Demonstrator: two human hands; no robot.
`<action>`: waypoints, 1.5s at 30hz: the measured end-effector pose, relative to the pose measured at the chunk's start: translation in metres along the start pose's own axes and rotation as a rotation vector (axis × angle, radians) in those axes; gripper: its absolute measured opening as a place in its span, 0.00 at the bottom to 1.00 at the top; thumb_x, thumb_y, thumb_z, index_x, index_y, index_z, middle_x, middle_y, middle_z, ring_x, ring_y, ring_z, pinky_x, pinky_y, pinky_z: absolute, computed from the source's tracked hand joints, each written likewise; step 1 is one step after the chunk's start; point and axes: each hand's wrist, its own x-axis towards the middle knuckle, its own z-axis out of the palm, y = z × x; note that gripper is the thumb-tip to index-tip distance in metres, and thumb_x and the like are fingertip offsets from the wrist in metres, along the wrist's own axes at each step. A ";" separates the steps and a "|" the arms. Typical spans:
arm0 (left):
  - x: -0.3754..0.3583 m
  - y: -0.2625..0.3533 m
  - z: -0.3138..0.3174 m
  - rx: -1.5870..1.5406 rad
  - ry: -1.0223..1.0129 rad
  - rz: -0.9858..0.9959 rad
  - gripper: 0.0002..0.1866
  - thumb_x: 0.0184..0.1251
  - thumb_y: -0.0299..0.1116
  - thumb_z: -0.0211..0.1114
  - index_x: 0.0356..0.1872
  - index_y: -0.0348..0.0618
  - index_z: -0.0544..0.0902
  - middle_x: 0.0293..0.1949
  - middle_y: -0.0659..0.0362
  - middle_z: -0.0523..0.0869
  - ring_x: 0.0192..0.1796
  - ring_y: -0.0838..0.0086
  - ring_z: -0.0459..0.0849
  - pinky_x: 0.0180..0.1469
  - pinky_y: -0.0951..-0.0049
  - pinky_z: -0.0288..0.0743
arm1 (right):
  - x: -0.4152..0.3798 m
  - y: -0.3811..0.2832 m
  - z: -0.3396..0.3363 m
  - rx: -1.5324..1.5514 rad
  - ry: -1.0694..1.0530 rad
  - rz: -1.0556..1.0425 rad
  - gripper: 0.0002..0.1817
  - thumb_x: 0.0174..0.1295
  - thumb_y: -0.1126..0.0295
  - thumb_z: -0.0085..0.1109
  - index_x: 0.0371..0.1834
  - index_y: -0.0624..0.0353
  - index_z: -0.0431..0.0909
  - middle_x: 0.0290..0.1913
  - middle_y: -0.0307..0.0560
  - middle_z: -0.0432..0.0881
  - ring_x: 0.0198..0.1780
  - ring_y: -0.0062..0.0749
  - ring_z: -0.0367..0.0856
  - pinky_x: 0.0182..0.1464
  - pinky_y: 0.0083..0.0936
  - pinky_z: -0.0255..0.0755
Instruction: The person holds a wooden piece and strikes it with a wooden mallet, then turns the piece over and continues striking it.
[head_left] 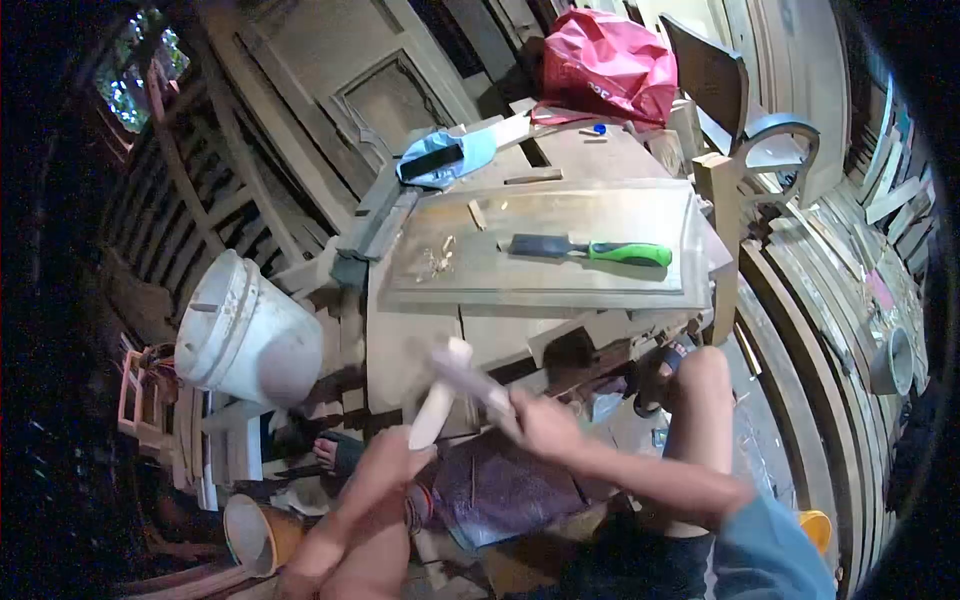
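My left hand (385, 465) is closed around the lower end of a pale, rounded wooden piece (434, 415), which points up and away from me. In my right hand (545, 425) is a long, flat, grey-brown tool (468, 380), smeared by motion; I cannot tell its exact kind. It slants across the upper part of the wooden piece and overlaps it in this view. Beyond both hands, a wide chisel (590, 248) with a green and black handle lies on a panelled wooden board (450, 297). Wood shavings (437, 262) are scattered at the board's left side.
The board rests on a worktable (410, 350). At its back are a red plastic bag (610, 65) and a light-blue item (470, 155) with a black object on it. A white bucket (290, 345) stands at left, a chair (710, 75) at back right. Long planks (790, 330) lie at right.
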 end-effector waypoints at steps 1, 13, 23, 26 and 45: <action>0.000 0.002 -0.002 -0.001 0.002 -0.001 0.20 0.49 0.43 0.65 0.33 0.32 0.81 0.29 0.38 0.81 0.39 0.48 0.81 0.39 0.58 0.74 | -0.012 -0.016 -0.016 -0.012 -0.148 -0.016 0.21 0.60 0.51 0.50 0.41 0.60 0.66 0.21 0.60 0.78 0.26 0.56 0.79 0.28 0.49 0.74; 0.001 0.004 0.004 -0.072 -0.090 -0.070 0.20 0.49 0.42 0.66 0.34 0.32 0.81 0.29 0.39 0.82 0.38 0.53 0.83 0.39 0.62 0.75 | 0.029 0.001 -0.018 0.017 0.020 0.131 0.19 0.61 0.51 0.49 0.38 0.58 0.66 0.26 0.61 0.78 0.29 0.59 0.78 0.31 0.47 0.73; 0.006 -0.004 -0.001 -0.208 -0.187 -0.112 0.19 0.45 0.40 0.65 0.28 0.29 0.79 0.21 0.46 0.80 0.27 0.65 0.82 0.33 0.66 0.73 | 0.007 -0.011 -0.009 0.136 -0.047 0.118 0.22 0.61 0.49 0.50 0.37 0.61 0.67 0.26 0.62 0.78 0.30 0.60 0.78 0.32 0.47 0.73; 0.003 0.008 -0.002 -0.209 -0.134 -0.124 0.18 0.45 0.40 0.64 0.27 0.29 0.79 0.20 0.50 0.80 0.26 0.69 0.81 0.31 0.67 0.73 | -0.009 -0.012 -0.001 0.034 -0.110 0.002 0.22 0.61 0.49 0.49 0.37 0.60 0.68 0.26 0.63 0.78 0.29 0.59 0.78 0.31 0.46 0.73; -0.002 -0.009 -0.001 -0.832 -0.403 -0.332 0.13 0.55 0.38 0.63 0.20 0.42 0.72 0.12 0.65 0.68 0.13 0.83 0.65 0.13 0.76 0.56 | 0.024 -0.003 -0.009 0.091 0.072 0.084 0.22 0.60 0.51 0.52 0.35 0.63 0.68 0.20 0.61 0.76 0.22 0.55 0.79 0.24 0.44 0.74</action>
